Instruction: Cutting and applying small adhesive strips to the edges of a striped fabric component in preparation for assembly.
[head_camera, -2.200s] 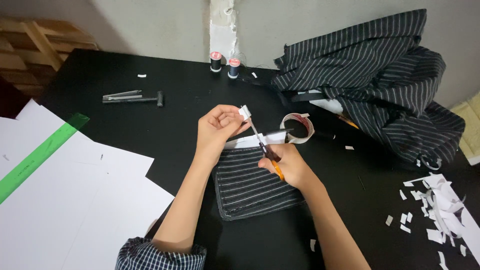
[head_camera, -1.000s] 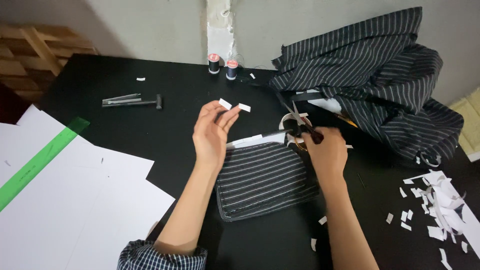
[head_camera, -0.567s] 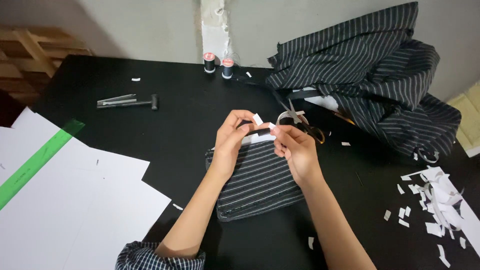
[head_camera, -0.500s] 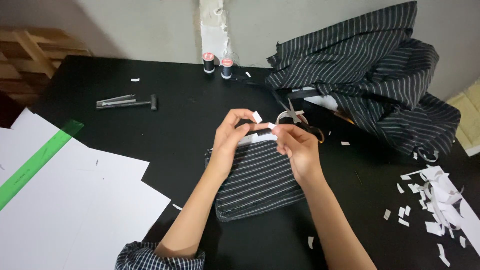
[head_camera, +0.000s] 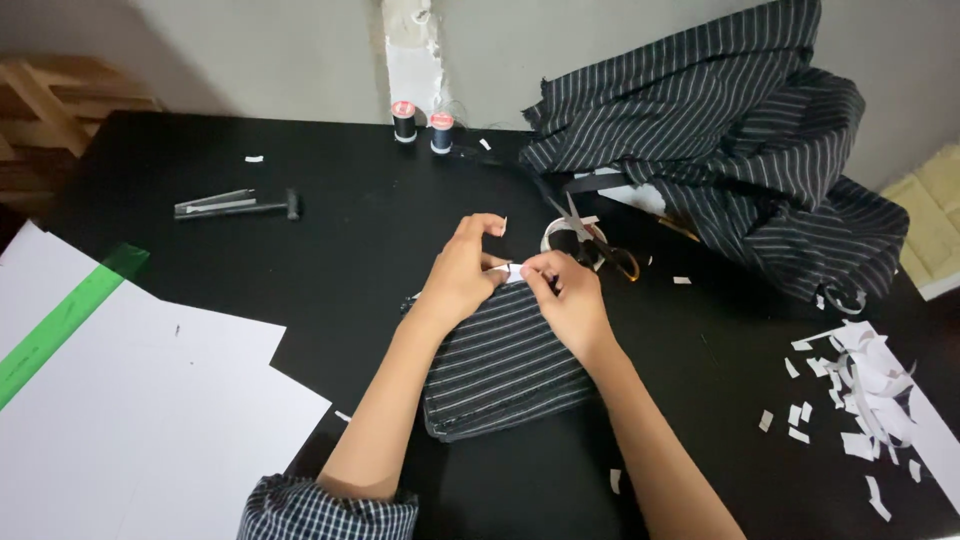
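Black counter (head_camera: 350, 230) fills most of the view, with a pale wall behind it. At its middle both hands meet over the far edge of a folded striped fabric piece (head_camera: 500, 365). The left hand (head_camera: 462, 275) lies curled on the fabric's far left corner, seemingly pinning it flat, while the right hand (head_camera: 565, 295) pinches a small white strip (head_camera: 513, 272) against that edge — thumb and fingertips closed narrowly on it, so the strip sits exactly where the two hands touch. Just beyond the fabric piece, near the right hand, lie scissors (head_camera: 600, 250) and a roll of white tape (head_camera: 560, 235), put down within easy reach. Farther back from the fabric piece stand two thread spools (head_camera: 420, 125) by the wall; to its far right a heap of the same striped cloth (head_camera: 720, 150). White paper snippets (head_camera: 860, 390) are scattered at the right of the fabric piece — likely offcuts. To its left lie large white sheets (head_camera: 140, 420) with a green ruler (head_camera: 60, 320), and a dark metal tool (head_camera: 235, 205) beyond them.
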